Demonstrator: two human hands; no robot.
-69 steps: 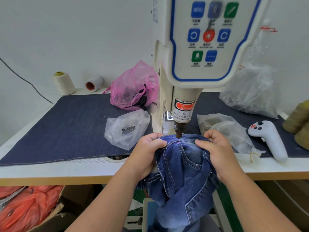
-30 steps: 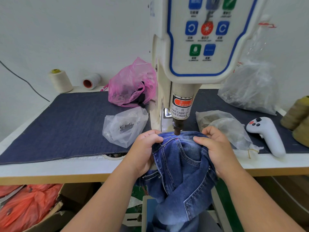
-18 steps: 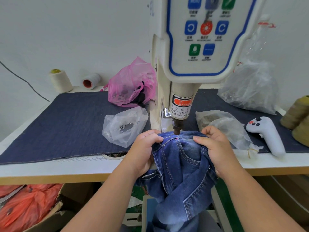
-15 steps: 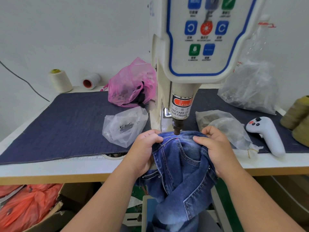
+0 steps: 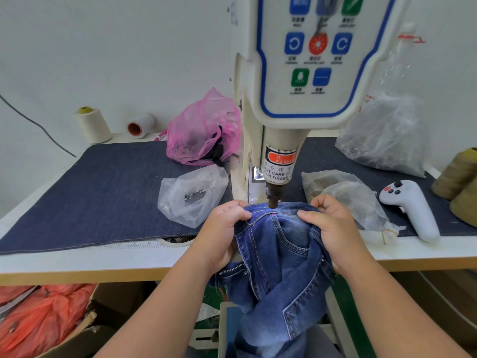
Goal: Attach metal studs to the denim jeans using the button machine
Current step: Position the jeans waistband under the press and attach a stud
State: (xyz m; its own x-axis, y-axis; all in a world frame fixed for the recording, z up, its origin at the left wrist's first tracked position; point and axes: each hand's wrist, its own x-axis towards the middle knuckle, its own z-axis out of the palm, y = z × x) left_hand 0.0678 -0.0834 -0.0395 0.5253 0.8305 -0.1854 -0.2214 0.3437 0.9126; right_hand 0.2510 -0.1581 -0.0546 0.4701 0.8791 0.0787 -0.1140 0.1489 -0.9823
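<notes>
Both hands have a firm grip on the jeans [image 5: 278,244], left hand [image 5: 222,233] and right hand [image 5: 333,233] stretching the waistband under the button machine's punch [image 5: 273,200]. Keep it taut, fingers wide of that tip.

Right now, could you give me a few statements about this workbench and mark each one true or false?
1. Both hands grip the denim jeans under the machine's punch. True: left hand, right hand.
2. The pink bag lies right of the machine. False: it lies left of it.
3. A white handheld controller rests on the table's right side. True.
4. Both thread spools at the back left stand upright. False: the cream spool stands, the white spool lies on its side.
</notes>
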